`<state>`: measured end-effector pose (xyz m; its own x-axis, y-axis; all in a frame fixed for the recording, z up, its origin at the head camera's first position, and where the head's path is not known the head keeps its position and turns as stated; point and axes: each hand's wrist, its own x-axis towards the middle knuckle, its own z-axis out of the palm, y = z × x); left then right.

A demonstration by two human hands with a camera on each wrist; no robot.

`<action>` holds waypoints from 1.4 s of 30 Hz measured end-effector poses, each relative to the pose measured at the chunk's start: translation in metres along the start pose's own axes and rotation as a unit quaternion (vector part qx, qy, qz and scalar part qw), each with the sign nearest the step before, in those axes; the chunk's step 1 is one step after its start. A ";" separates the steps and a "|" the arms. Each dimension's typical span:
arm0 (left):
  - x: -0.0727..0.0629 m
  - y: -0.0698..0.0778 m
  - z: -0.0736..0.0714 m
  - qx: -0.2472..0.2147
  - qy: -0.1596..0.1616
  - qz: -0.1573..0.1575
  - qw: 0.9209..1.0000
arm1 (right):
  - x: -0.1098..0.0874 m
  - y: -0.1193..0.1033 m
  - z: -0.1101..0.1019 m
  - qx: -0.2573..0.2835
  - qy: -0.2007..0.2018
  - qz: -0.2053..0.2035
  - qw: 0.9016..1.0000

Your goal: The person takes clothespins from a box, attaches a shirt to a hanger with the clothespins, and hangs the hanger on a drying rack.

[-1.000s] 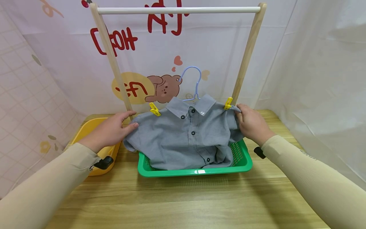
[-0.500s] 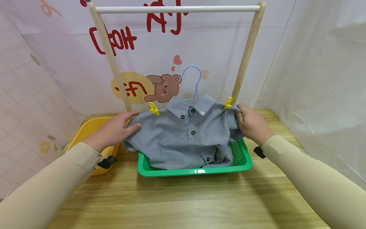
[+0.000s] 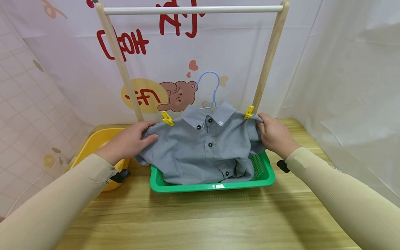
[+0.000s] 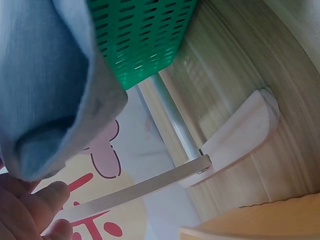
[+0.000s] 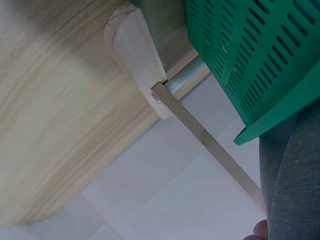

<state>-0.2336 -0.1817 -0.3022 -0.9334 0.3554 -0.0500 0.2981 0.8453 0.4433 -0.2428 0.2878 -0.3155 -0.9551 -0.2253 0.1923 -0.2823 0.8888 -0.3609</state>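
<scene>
A grey short-sleeved button-up shirt (image 3: 190,149) lies over the green basket (image 3: 200,188), its lower part inside. The blue hook of a clothes hanger (image 3: 215,93) sticks up behind the collar. One yellow clothespin (image 3: 168,118) sits on the left shoulder, another yellow clothespin (image 3: 249,112) on the right. My left hand (image 3: 132,140) lies at the left shoulder and sleeve, thumb on the front, fingers at the top edge and partly hidden behind the cloth. My right hand (image 3: 276,133) grips the right sleeve near the shoulder; its fingertips are mostly hidden.
Behind the basket stands a rack with wooden posts (image 3: 272,52) and a white crossbar (image 3: 193,9). A yellow bin (image 3: 93,144) stands left, partly behind my left forearm. Everything is on a wooden table (image 3: 200,222) before a printed backdrop (image 3: 231,52).
My left hand has moved right, further onto the shirt's left shoulder, the cloth there shifting slightly. The right hand keeps its grip on the sleeve in the same place.
</scene>
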 end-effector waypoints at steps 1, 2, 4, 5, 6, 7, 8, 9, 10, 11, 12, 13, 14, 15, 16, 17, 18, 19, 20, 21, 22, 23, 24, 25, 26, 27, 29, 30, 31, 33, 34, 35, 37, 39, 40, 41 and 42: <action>0.000 0.000 0.000 0.001 0.000 0.000 1.000 | 0.000 0.000 0.000 0.001 0.001 0.000 1.000; 0.001 0.001 0.000 0.002 -0.001 0.000 1.000 | 0.000 0.000 0.000 0.002 0.002 0.000 1.000; 0.001 0.002 0.000 0.003 -0.001 0.001 1.000 | 0.000 0.000 0.000 0.002 0.003 -0.002 1.000; 0.002 0.002 0.000 0.004 -0.001 0.002 1.000 | 0.000 -0.001 0.000 0.003 0.004 -0.003 1.000; 0.002 0.003 0.000 0.005 -0.001 0.004 1.000 | 0.000 -0.001 0.000 0.002 0.006 -0.005 1.000; 0.002 0.004 0.000 0.007 -0.001 0.006 1.000 | 0.001 -0.001 0.000 0.003 0.008 -0.007 1.000; 0.003 0.004 0.001 0.007 -0.002 0.009 1.000 | 0.001 -0.001 0.000 0.004 0.009 -0.008 1.000; 0.004 0.005 0.001 0.009 -0.002 0.010 1.000 | 0.001 -0.002 0.000 0.003 0.011 -0.009 1.000; 0.004 0.005 0.001 0.011 -0.003 0.012 1.000 | 0.001 -0.002 0.000 0.003 0.012 -0.010 1.000; 0.005 0.006 0.001 0.012 -0.003 0.013 1.000 | 0.000 -0.003 0.000 0.004 0.012 -0.011 1.000; 0.005 0.006 0.002 0.012 -0.003 0.015 1.000 | 0.000 -0.003 0.000 0.005 0.012 -0.011 1.000; 0.005 0.006 0.002 0.013 -0.003 0.016 1.000 | 0.000 -0.004 0.000 0.006 0.010 -0.010 1.000; 0.006 0.007 0.002 0.013 -0.003 0.017 1.000 | 0.000 -0.004 0.000 0.005 0.009 -0.010 1.000; 0.006 0.007 0.002 0.013 -0.002 0.019 1.000 | 0.000 -0.004 -0.001 0.005 0.008 -0.010 1.000; 0.007 0.007 0.003 0.013 -0.002 0.021 1.000 | 0.000 -0.004 -0.001 0.006 0.007 -0.010 1.000; 0.007 0.007 0.003 0.013 -0.001 0.022 1.000 | 0.000 -0.004 -0.001 0.006 0.007 -0.010 1.000; 0.008 0.007 0.003 0.013 -0.001 0.022 1.000 | 0.000 -0.004 0.000 0.006 0.007 -0.011 1.000; 0.008 0.007 0.003 0.013 0.000 0.023 1.000 | 0.000 -0.004 0.000 0.007 0.007 -0.011 1.000; 0.008 0.007 0.003 0.013 0.001 0.023 1.000 | -0.001 -0.004 0.000 0.008 0.008 -0.012 1.000; 0.008 0.007 0.003 0.013 0.001 0.024 1.000 | -0.001 -0.004 0.000 0.009 0.008 -0.012 1.000; 0.008 0.007 0.003 0.012 0.002 0.023 1.000 | -0.001 -0.004 0.000 0.010 0.009 -0.012 1.000; 0.008 0.007 0.003 0.012 0.002 0.024 1.000 | -0.001 -0.004 0.000 0.011 0.010 -0.013 1.000; 0.009 0.007 0.003 0.011 0.003 0.024 1.000 | -0.001 -0.004 0.000 0.011 0.011 -0.014 1.000; 0.009 0.008 0.003 0.011 0.004 0.025 1.000 | -0.001 -0.004 0.000 0.011 0.012 -0.014 1.000; 0.009 0.008 0.003 0.012 0.005 0.025 1.000 | -0.002 -0.004 -0.001 0.011 0.013 -0.014 1.000; 0.009 0.008 0.002 0.012 0.005 0.025 1.000 | -0.002 -0.004 -0.001 0.011 0.014 -0.014 1.000; 0.009 0.008 0.002 0.015 0.007 0.025 1.000 | -0.002 -0.004 -0.001 0.009 0.015 -0.015 1.000; 0.009 0.008 0.003 0.017 0.007 0.025 1.000 | -0.002 -0.005 -0.001 0.009 0.015 -0.014 1.000; 0.009 0.008 0.003 0.018 0.007 0.025 0.999 | -0.002 -0.005 -0.001 0.009 0.014 -0.014 1.000; 0.009 0.008 0.003 0.020 0.008 0.025 0.999 | -0.003 -0.005 -0.002 0.010 0.013 -0.012 1.000; 0.009 0.008 0.003 0.022 0.009 0.025 0.999 | -0.003 -0.005 -0.002 0.010 0.012 -0.011 1.000; 0.009 0.008 0.003 0.023 0.009 0.026 0.999 | -0.003 -0.005 -0.002 0.010 0.012 -0.010 1.000; 0.010 0.008 0.003 0.025 0.010 0.026 0.999 | -0.003 -0.005 -0.002 0.011 0.011 -0.010 1.000; 0.010 0.008 0.003 0.026 0.011 0.025 0.999 | -0.003 -0.005 -0.002 0.011 0.011 -0.010 1.000; 0.010 0.009 0.002 0.028 0.012 0.026 0.999 | -0.003 -0.005 -0.002 0.010 0.012 -0.011 1.000; 0.010 0.009 0.002 0.029 0.012 0.026 0.999 | -0.003 -0.005 -0.002 0.010 0.012 -0.012 1.000; 0.010 0.010 0.002 0.029 0.015 0.027 0.999 | -0.003 -0.005 -0.002 0.010 0.013 -0.013 1.000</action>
<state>-0.2400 -0.1689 -0.3006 -0.9211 0.3892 -0.0009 0.3578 0.8477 0.3916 -0.2383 0.2850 -0.3130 -0.9451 -0.2371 0.2248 -0.3084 0.8748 -0.3738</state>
